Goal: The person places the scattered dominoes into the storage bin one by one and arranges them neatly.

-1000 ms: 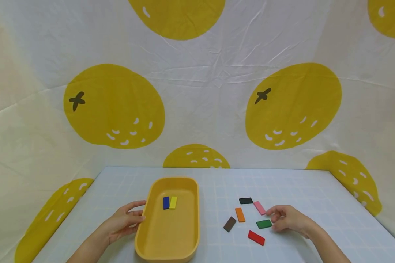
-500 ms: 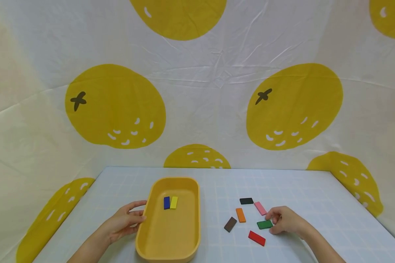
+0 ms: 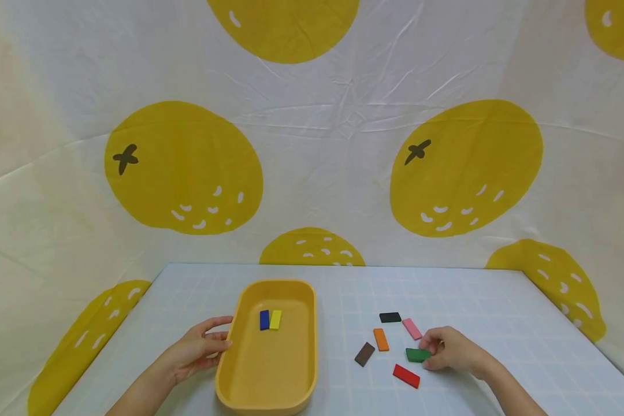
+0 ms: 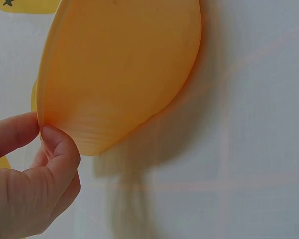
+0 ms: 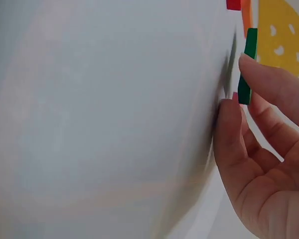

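Observation:
My right hand (image 3: 455,351) pinches the right end of a green block (image 3: 416,355) between thumb and fingers. In the right wrist view the green block (image 5: 247,67) stands a little off the table, at the fingertips of the right hand (image 5: 269,149). The thumb and fingers of my left hand (image 3: 195,351) grip the left rim of a yellow tray (image 3: 266,370); the left wrist view shows the left hand (image 4: 37,179) pinching the rim of the tray (image 4: 124,64). A blue block (image 3: 264,319) and a yellow block (image 3: 275,319) lie side by side in the tray.
Around the green block lie a pink block (image 3: 412,329), a black block (image 3: 390,317), an orange block (image 3: 381,340), a brown block (image 3: 364,354) and a red block (image 3: 406,376). A patterned cloth (image 3: 325,173) hangs behind the table (image 3: 343,294).
My right hand has moved slightly left onto the green block, taken hold of its right end and raised it a little. The left hand keeps its grip on the tray.

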{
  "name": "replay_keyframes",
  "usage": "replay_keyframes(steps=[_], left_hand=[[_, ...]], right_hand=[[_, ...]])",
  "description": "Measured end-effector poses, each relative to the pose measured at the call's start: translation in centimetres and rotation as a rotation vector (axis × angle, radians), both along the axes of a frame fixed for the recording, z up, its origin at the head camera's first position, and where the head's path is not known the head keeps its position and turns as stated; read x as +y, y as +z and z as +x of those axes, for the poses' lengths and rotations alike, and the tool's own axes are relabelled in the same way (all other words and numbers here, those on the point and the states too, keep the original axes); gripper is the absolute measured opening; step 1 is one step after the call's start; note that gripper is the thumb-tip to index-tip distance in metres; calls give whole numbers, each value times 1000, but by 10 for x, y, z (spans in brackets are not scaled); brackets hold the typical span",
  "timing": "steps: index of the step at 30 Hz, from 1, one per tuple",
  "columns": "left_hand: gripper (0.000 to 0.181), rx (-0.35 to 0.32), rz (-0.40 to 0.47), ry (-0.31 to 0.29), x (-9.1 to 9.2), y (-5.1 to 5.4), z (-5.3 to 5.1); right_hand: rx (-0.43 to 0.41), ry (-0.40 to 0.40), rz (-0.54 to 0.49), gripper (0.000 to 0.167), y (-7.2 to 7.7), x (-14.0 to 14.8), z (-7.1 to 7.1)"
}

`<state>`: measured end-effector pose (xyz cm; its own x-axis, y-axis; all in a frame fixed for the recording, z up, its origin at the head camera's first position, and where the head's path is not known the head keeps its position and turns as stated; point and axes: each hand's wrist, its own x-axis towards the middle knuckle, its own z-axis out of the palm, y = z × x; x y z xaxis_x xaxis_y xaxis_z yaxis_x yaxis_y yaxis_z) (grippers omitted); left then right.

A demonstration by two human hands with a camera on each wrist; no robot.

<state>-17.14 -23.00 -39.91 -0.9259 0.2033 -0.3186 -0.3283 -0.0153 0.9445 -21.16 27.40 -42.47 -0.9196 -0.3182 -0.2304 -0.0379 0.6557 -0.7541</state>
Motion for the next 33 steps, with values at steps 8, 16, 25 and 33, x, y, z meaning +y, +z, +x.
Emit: replay_keyframes(steps=[8, 16, 25, 33], left_hand=[[68, -2, 0, 7, 1, 1, 0], [69, -6, -12, 11, 1, 1, 0], [68, -3, 4, -2, 1, 0, 0], [68, -8, 2, 11, 1, 1, 0]], right_hand=[[-18, -24, -90, 24, 14, -8, -1], [-68, -59, -245, 38, 27, -21, -6], [-129, -29, -449, 41, 31, -33, -12], [-135, 23, -578, 29, 45, -48, -14]])
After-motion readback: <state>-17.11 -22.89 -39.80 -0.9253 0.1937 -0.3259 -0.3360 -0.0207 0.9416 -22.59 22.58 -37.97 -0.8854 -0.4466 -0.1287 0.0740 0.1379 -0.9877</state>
